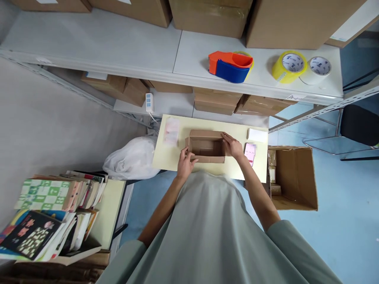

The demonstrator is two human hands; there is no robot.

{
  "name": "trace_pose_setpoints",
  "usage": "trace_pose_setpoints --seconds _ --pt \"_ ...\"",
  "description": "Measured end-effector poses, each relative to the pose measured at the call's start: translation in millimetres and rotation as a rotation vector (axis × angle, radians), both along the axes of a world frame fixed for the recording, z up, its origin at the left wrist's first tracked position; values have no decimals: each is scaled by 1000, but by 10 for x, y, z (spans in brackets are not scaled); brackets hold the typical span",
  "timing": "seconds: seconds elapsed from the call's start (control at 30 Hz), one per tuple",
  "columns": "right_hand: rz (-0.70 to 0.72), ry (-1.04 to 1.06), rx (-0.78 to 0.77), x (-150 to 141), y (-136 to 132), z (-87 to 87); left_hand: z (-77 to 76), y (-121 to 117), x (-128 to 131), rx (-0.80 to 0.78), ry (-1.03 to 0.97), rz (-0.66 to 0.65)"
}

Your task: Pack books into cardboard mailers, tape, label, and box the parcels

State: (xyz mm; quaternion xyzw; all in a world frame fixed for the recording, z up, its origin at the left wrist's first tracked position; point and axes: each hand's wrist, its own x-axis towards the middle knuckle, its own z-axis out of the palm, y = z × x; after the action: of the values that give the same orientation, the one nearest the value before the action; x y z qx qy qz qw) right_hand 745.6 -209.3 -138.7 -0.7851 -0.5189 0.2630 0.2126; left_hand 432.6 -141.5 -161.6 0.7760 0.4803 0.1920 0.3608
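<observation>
A small cardboard box point(207, 159) stands open at the top on the pale yellow table point(233, 170), and its inside looks bare. My left hand point(185, 162) grips the near left corner of the box, thumb toward its front wall. At the far right corner, my right hand point(232, 146) holds the side and rim, with some fingers hidden by the wall. Just right of that hand lies a phone point(250, 153) with a lit pink screen. A white stack of paper or labels point(257, 135) sits behind the phone.
A shelf point(142, 51) above the table carries large cartons, an orange and blue tape dispenser point(231, 66) and tape rolls point(290, 66). A big open carton point(296, 177) stands right on the floor. Left are a white plastic bag point(130, 157) and stacked books point(44, 195).
</observation>
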Motion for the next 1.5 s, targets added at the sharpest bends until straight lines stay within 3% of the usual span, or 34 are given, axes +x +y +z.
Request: trace_pose_setpoints --seconds 0.23,0.47,0.57,0.67,0.8,0.93,1.1,1.2,1.33,1.5 --pt "-48 40 11 15 73 -28 13 136 67 -29 -4 26" --pt "-73 7 34 -77 18 207 101 319 -145 -143 -121 -38" --pt "-92 -2 118 -196 -55 417 127 600 -294 -236 -162 58" --pt "-120 3 206 -351 -116 673 98 1007 -414 -219 -42 203" --pt "-154 33 266 -574 -176 999 -64 1544 -468 -266 248 324" --pt "-209 44 262 -769 -268 1191 -285 1838 -408 -318 371 403" --pt "-277 7 220 -932 -462 1221 -484 1941 -310 -278 308 475" --pt "-318 -8 188 -988 -581 1197 -528 1995 -296 -319 391 496" --pt "-323 17 177 -1015 -662 1171 -486 2002 -330 -304 483 483" --pt "-287 71 229 -964 -582 1161 -314 1840 -388 -287 345 501"
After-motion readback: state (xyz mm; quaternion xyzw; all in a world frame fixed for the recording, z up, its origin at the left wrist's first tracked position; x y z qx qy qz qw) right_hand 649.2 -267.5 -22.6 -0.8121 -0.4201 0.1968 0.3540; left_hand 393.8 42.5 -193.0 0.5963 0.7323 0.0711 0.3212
